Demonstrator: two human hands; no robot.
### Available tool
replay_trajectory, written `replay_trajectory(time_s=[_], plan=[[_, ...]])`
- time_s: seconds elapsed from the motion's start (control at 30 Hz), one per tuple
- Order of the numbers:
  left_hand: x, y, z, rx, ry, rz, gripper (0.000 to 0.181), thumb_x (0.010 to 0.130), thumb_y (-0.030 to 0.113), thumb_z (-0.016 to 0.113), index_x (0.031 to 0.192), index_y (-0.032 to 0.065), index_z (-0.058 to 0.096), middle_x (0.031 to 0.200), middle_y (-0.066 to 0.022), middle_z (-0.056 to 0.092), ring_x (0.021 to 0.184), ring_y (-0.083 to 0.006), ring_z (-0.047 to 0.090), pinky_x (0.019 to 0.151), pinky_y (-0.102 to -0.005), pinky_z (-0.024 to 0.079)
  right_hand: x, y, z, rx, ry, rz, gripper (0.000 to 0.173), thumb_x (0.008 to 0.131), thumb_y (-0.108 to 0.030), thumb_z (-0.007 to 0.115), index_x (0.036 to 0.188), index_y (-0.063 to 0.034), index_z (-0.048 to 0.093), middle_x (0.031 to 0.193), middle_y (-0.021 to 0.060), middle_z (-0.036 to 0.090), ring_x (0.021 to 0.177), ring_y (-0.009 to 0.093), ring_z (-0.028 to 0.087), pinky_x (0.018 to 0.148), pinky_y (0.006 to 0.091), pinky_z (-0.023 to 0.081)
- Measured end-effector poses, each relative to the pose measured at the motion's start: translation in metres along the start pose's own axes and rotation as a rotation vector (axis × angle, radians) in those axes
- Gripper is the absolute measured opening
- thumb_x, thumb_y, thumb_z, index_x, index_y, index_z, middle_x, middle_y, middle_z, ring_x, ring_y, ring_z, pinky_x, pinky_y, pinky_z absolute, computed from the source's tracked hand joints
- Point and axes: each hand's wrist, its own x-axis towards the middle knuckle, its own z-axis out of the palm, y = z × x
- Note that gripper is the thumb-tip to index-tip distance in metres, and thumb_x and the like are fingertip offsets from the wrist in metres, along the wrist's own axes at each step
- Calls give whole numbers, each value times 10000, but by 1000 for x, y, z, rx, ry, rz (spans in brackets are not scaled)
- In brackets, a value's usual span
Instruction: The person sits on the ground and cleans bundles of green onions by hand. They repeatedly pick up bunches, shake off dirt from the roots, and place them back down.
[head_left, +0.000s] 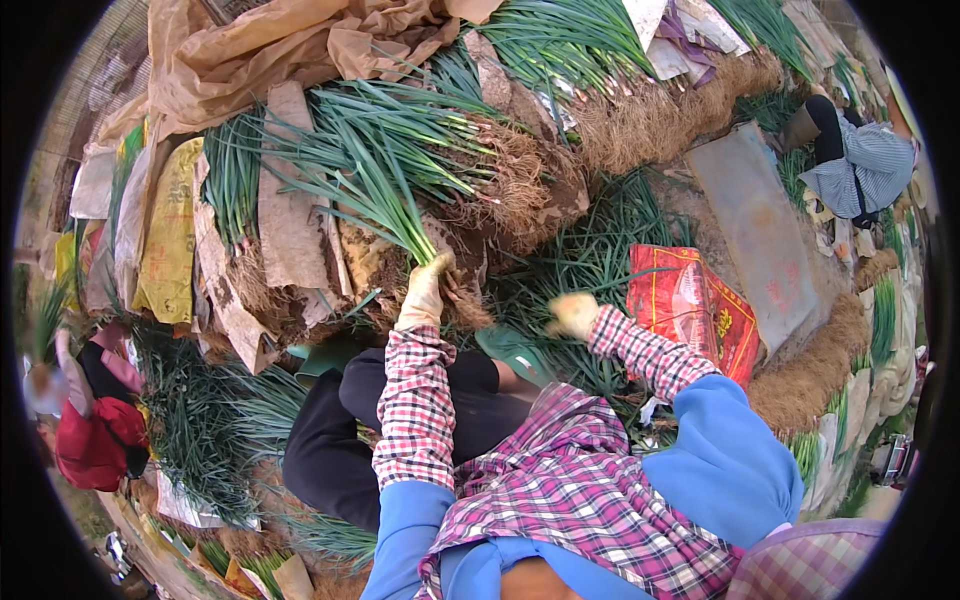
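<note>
My left hand (424, 291), in a pale glove, is shut around the lower stems of a small bunch of green onions (409, 225). Their long leaves reach up and to the left, while the brown roots (466, 300) hang out on the right of my fist. My right hand (574, 315), gloved too, is blurred and apart from the bunch; its fingers are not clear. Just beyond the left hand lies a larger heap of green onions (442, 142), roots towards the right, on soil-caked sacking.
Loose green leaves (592, 232) cover the ground before me. A red printed sack (694, 307) lies right of my right hand, beside a grey sheet (757, 232). Rooted bundles (645, 112) line the far side. One person (855, 157) is at far right, another (101, 427) at far left.
</note>
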Motion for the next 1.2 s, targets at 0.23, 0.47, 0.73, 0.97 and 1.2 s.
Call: replay_trajectory(time_s=[0.23,0.47,0.73,0.97,1.2], plan=[[-5,8,61,-295,-49,150,163,861,80,465,969,21,573,594,25,431,496,-120,429,461,-230,341,159,-17,-171,-341,291,332,190,853,-205,544,1003,-92,573,1030,80,559,991,230,533,804,374,443],[-9,19,63,-185,164,384,194,869,240,625,946,61,623,819,-68,678,468,-70,536,357,-181,358,151,-41,-189,-316,245,189,120,881,-140,449,923,-68,535,832,78,560,741,197,558,597,347,447],[0,2,37,-338,191,388,228,786,26,677,1001,24,602,861,-60,662,719,-154,617,665,-253,496,112,-83,-149,563,180,-44,475,776,-396,643,1074,-34,567,1020,160,602,966,316,581,823,343,467],[-23,2,11,-260,189,322,130,857,117,601,936,15,601,817,-71,652,677,-148,609,639,-264,491,195,-107,-168,1484,-182,311,514,768,-418,716,1064,-8,626,728,33,575,610,140,455,569,316,386],[-29,-5,1,-345,189,262,172,876,151,561,961,7,602,801,-50,641,646,-154,604,586,-277,509,197,-117,-152,1381,-204,254,215,828,-205,675,950,-33,635,593,29,546,463,122,473,428,302,391]])
